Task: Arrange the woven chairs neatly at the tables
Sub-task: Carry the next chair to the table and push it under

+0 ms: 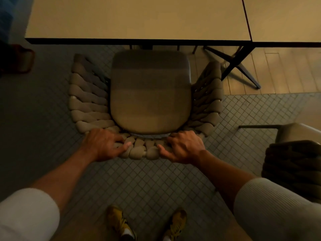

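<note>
A woven chair (149,94) with a thick braided rim and a flat seat cushion stands right below me, facing a pale table (135,18). The cushion's front edge reaches the table's dark edge. My left hand (104,145) grips the left part of the braided backrest top. On the right part of that same backrest, my right hand (185,147) is closed with its thumb under the weave. Both arms are stretched out in front of me.
A second pale table (284,18) abuts the first at the right, with dark crossed legs (239,66) beneath. Another woven chair (293,164) stands at the right edge. A dark object (17,58) sits at the far left. The floor is small tiles, my yellow shoes (145,223) below.
</note>
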Available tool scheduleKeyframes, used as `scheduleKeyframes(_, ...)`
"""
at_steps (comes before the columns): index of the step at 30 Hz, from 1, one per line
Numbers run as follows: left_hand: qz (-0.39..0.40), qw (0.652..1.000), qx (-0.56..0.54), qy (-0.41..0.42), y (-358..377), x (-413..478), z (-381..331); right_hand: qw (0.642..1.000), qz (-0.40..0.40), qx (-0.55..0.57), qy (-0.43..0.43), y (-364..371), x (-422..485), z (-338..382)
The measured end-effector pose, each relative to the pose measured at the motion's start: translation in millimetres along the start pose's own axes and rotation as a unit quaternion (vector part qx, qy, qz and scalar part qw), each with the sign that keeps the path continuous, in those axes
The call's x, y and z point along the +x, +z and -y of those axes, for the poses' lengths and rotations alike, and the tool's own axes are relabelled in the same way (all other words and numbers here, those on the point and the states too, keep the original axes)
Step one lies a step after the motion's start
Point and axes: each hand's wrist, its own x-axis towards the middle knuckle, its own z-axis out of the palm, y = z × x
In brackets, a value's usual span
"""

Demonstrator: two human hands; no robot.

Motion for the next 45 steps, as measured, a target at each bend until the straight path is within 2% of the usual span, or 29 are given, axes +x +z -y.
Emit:
scheduleKeyframes(6, 0.001, 1.0, 0.014, -0.002, -3, 19, 9, 1.0, -0.012, -0.009, 0.002, -7, 20, -15)
scheduleKeyframes(21, 0.029, 1.0, 0.007, -0.005, -14, 71, 39, 0.999, 0.046, -0.017, 0.016, -18, 78, -42)
scheduleKeyframes(26, 0.054, 0.998, 0.022, -0.008, -21, 70, 35, 0.995, 0.097, -0.006, 0.033, -24, 77, -39)
scheduleKeyframes(32, 0.162, 0.984, -0.035, -0.064, -35, 71, 27, 0.981, 0.164, 0.044, 0.092, -49, 68, -21)
scheduleKeyframes(38, 0.184, 0.983, -0.003, -0.021, -62, 49, 13, 0.971, 0.215, 0.014, 0.101, -77, 42, -5)
scheduleKeyframes(41, 0.204, 0.979, 0.0, -0.026, -75, 33, 4, 0.966, 0.235, 0.017, 0.107, -91, 23, 3)
scheduleKeyframes(45, 0.267, 0.962, 0.005, -0.051, -100, 10, -24, 0.957, 0.25, 0.055, 0.139, -117, -9, 22)
